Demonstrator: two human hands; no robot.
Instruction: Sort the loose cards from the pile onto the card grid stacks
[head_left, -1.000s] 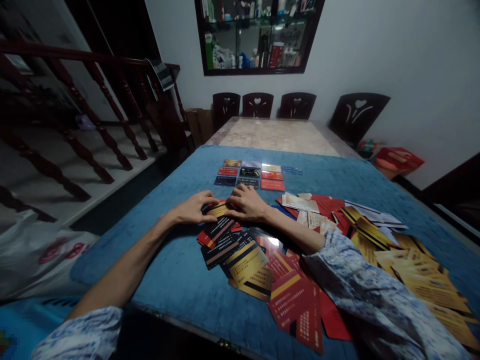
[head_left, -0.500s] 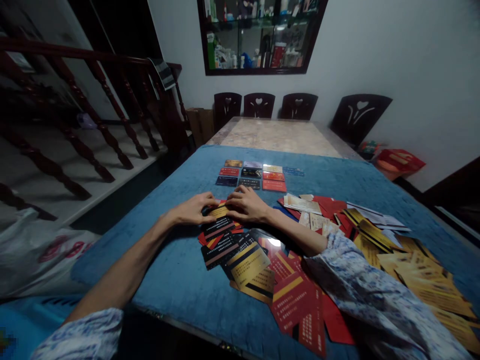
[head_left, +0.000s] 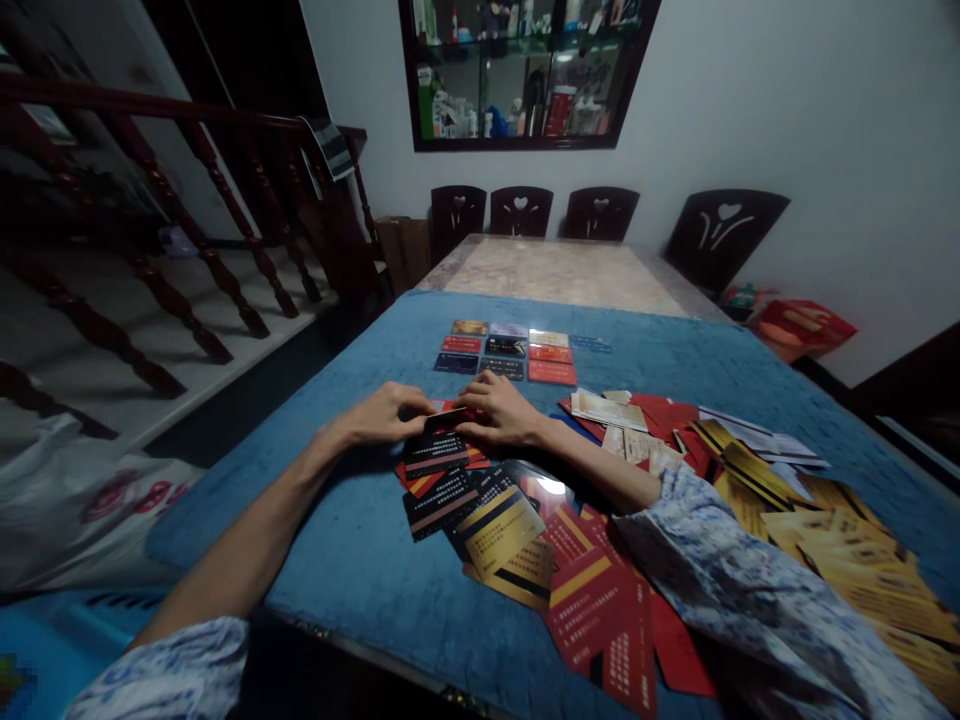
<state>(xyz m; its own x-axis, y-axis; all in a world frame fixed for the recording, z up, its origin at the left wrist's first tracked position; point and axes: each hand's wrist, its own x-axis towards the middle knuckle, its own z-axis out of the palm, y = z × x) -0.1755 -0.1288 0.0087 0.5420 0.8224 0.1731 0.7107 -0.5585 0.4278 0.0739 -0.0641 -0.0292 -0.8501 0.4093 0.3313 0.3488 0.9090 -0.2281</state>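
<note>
Lying across the loose heap of cards [head_left: 600,620] nearest the tabletop's edge, the right arm's sleeve [head_left: 750,600] covers several red and gold ones. I judge that any drag of that sleeve could sweep them off the blue cloth [head_left: 352,560] or push them under one another.

Just beyond, the left hand [head_left: 382,415] and right hand [head_left: 506,410] meet fingertip to fingertip. Both are curled, pinching the far edge of a dark card [head_left: 436,448] that tops a small overlapped fan. The cards look slick and lie layered, so two might lift as one, or the fan beneath might slide apart. In this dim light the dark faces look much alike, and one could be mistaken for another.

Farther on, the neat rows of cards [head_left: 517,355] sit just beside the right hand's knuckles, where a careless nudge would skew them. The bare stone tabletop [head_left: 555,270] lies well apart.
</note>
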